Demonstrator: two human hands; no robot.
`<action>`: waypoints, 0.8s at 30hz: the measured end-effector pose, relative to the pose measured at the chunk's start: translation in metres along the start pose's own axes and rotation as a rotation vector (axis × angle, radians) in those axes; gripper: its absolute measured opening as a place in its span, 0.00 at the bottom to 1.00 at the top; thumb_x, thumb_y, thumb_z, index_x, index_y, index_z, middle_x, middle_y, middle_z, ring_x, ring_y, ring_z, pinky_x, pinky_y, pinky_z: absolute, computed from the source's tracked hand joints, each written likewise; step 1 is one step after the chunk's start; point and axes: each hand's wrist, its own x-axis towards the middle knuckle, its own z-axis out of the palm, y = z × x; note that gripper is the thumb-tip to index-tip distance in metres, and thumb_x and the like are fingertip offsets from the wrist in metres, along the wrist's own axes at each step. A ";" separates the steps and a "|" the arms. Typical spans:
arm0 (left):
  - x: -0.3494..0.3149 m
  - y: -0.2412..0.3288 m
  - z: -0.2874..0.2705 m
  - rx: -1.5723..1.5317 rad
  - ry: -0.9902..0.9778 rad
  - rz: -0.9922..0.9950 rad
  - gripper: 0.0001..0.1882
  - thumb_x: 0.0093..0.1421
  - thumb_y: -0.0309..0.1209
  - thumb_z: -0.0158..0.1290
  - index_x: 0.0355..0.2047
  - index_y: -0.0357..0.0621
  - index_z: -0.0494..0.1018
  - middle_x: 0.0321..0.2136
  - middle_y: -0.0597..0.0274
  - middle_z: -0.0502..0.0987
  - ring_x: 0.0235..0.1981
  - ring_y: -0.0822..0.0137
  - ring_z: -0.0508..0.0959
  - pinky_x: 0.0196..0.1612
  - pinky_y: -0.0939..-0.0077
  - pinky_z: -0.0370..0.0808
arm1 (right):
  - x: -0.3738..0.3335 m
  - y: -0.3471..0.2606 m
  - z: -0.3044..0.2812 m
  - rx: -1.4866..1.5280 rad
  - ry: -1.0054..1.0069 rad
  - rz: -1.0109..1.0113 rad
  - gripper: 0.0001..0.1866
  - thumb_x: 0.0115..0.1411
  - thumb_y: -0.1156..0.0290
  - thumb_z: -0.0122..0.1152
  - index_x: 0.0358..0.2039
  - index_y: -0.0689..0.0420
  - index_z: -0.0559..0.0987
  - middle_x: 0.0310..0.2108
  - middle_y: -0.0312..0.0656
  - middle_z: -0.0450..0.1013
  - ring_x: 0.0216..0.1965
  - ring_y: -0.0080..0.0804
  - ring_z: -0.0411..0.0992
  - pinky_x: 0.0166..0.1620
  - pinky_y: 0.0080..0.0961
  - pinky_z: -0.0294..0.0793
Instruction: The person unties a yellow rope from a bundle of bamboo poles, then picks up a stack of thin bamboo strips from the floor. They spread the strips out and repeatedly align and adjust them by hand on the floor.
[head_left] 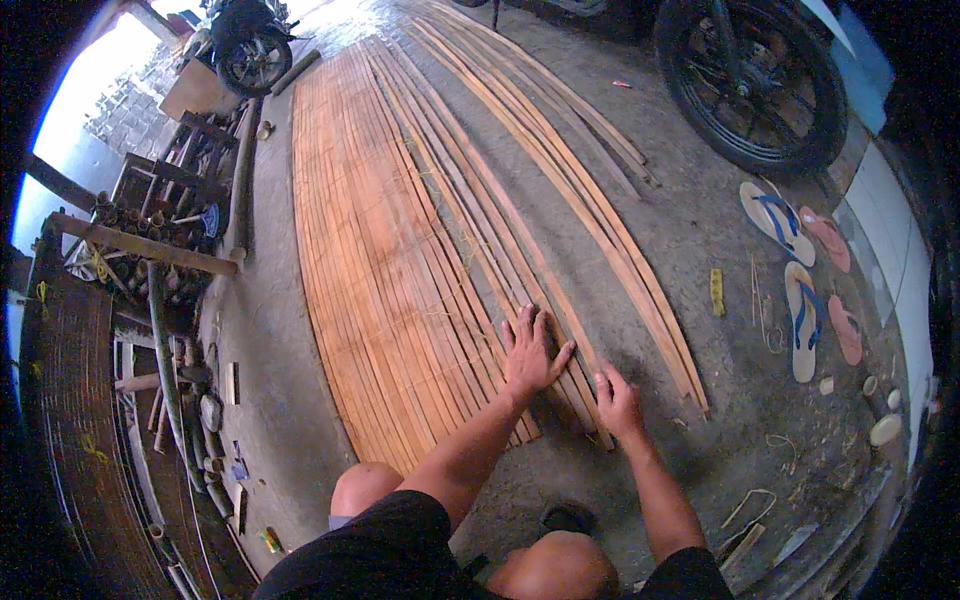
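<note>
A long mat of brown slats, apparently bamboo or wood, lies on the floor in front of me, with thin yellowish ties along its right part. Several loose slats run beside its right edge. My left hand rests palm down on these slats, fingers spread. At their near ends, my right hand is closed, its thumb and fingers pinching the end of a slat. The fingers partly hide that end. Farther right, apart from both hands, lies another group of loose slats.
Motorbike wheels stand at the far right and far left. Flip-flops lie on the right beside a yellow strip. A wooden rack holding poles lines the left side. Scraps lie at the near right.
</note>
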 end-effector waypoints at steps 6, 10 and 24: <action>0.003 -0.003 0.006 0.026 0.044 -0.012 0.39 0.70 0.55 0.41 0.72 0.45 0.51 0.72 0.43 0.49 0.74 0.45 0.47 0.72 0.38 0.35 | 0.001 -0.014 -0.004 -0.047 0.001 -0.046 0.20 0.70 0.64 0.52 0.57 0.59 0.76 0.47 0.59 0.76 0.48 0.59 0.76 0.47 0.44 0.78; -0.001 0.004 0.010 0.086 -0.009 0.071 0.33 0.72 0.51 0.39 0.73 0.56 0.52 0.74 0.49 0.48 0.74 0.46 0.49 0.71 0.35 0.33 | 0.007 0.016 0.003 -0.047 -0.047 0.013 0.19 0.70 0.64 0.52 0.57 0.58 0.76 0.48 0.59 0.76 0.48 0.58 0.76 0.47 0.44 0.78; 0.006 -0.003 0.016 0.131 -0.081 0.161 0.31 0.70 0.47 0.39 0.72 0.56 0.56 0.73 0.55 0.53 0.73 0.52 0.52 0.72 0.37 0.38 | 0.056 0.058 -0.080 -0.724 0.315 -0.126 0.13 0.65 0.64 0.59 0.45 0.59 0.78 0.47 0.55 0.71 0.46 0.58 0.72 0.48 0.48 0.75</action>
